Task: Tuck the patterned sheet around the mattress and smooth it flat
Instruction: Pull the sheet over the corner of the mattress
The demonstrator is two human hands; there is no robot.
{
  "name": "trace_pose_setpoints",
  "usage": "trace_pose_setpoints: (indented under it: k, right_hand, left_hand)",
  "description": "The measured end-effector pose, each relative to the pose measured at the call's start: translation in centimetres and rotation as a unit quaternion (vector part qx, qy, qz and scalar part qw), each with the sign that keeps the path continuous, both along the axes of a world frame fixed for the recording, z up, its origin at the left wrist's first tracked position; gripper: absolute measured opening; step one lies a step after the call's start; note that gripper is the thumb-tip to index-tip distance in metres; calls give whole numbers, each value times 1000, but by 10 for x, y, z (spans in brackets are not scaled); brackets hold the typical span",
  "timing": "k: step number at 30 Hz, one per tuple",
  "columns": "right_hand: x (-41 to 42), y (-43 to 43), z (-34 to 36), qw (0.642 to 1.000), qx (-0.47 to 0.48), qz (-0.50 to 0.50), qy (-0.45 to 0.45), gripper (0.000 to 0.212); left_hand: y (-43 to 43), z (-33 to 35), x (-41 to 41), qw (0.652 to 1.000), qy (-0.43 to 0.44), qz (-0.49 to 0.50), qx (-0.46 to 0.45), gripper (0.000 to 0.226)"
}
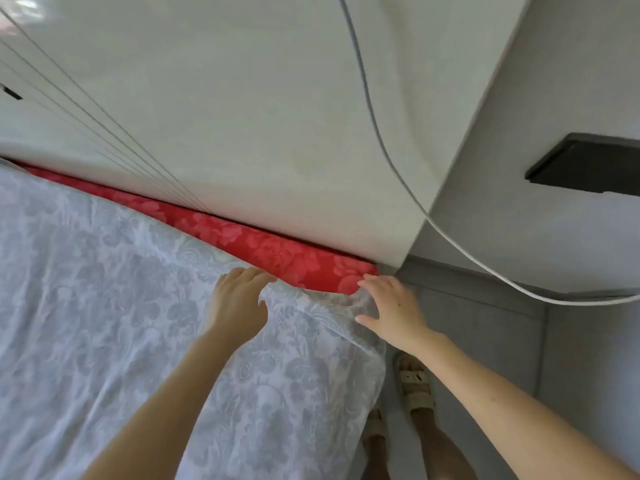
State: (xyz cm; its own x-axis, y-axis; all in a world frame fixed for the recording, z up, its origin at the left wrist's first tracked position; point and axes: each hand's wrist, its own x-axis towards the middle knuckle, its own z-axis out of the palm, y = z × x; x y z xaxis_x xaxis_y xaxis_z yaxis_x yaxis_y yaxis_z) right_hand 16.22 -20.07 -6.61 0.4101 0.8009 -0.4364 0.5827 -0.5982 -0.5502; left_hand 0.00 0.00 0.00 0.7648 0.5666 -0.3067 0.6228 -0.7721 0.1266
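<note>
Patterned sheet (104, 306) covers the bed, hem short of the wall-side edge; red floral mattress (277, 254) bare there, strip running to the corner. Left hand (239, 299) on hem, fingers together, grip unclear. Right hand (391, 306), fingers spread, touches sheet at that corner, nearer.

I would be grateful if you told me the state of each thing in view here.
patterned sheet: spread over the mattress, wrinkled, far edge untucked.
mattress: red strip by the white panel uncovered.
left hand: grips the sheet's far edge.
right hand: fingers spread, rests on the sheet at the corner.
cable: hangs slack across the white panel.
sandals: worn, on the floor.
</note>
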Motion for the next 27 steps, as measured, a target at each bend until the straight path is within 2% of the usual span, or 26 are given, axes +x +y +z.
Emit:
trace_pose_setpoints:
  k: [3,6,8,11,13,17,18,20,21,23,27]
  right_hand:
    - [2,12,-30,998,-9,32,-59,62]
    - [-1,16,-52,993,-8,35,-112,56]
    - [-3,15,-59,989,3,20,-144,45]
    - [0,6,-57,984,28,5,-178,15]
    - [7,-9,-45,982,46,-20,-181,16]
    - [27,-30,-1,978,96,-50,-176,18]
    - [30,-30,10,979,103,-45,-172,18]
    - [32,-32,26,980,111,-44,-157,18]
    - [33,-34,33,982,109,-49,-146,18]
    - [33,-41,44,987,93,-56,-118,20]
    - [32,-76,59,998,31,-51,-3,23]
  left_hand:
    - [17,-21,11,996,71,-50,16,60]
    - [30,-38,22,989,120,-83,13,60]
    - [33,-46,26,980,161,-116,9,55]
    - [33,-53,34,965,211,-154,-1,54]
    - [24,-52,41,963,214,-159,-32,61]
    - [-4,-40,61,965,167,-181,-92,82]
    - [-8,-39,68,968,142,-191,-84,75]
    - [-11,-36,79,974,35,-221,-30,39]
    - [-11,-33,84,970,-32,-242,11,24]
    - [-12,-19,88,956,-111,-264,68,5]
    - [-13,12,81,957,-149,-224,113,23]
